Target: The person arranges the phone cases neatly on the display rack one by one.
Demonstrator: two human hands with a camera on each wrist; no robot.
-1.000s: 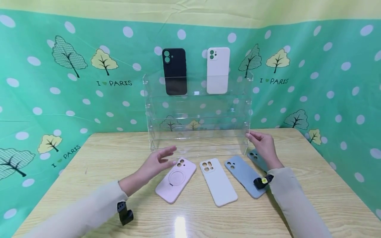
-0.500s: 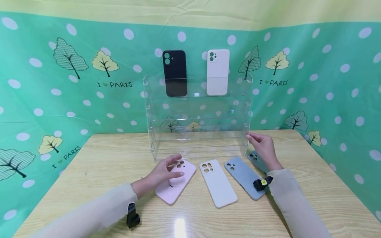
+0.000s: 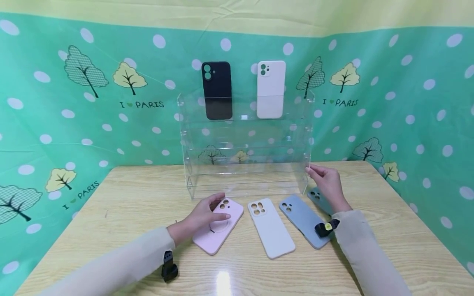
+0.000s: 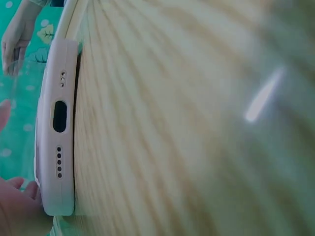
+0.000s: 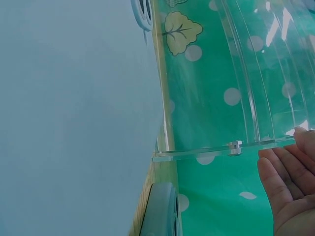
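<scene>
My left hand is over the pink phone case, which lies flat on the table with its round ring upward. The thumb is held above the case, while the fingers reach its far left edge. In the left wrist view the pink case shows its bottom end with port cutouts, and my left hand is at its side. At the right, my right hand pinches the side panel of a clear acrylic display rack. Thumb and fingers of that hand straddle the panel edge in the right wrist view.
A black case and a white case stand on the rack's top tier. On the table lie another white case, a blue-grey case and a teal-blue case, partly hidden by the right arm. Patterned cloth hangs behind.
My left hand has moved right and toward me, from beside the pink case to over it, then barely shifted. The right hand stays on the rack's side panel.
</scene>
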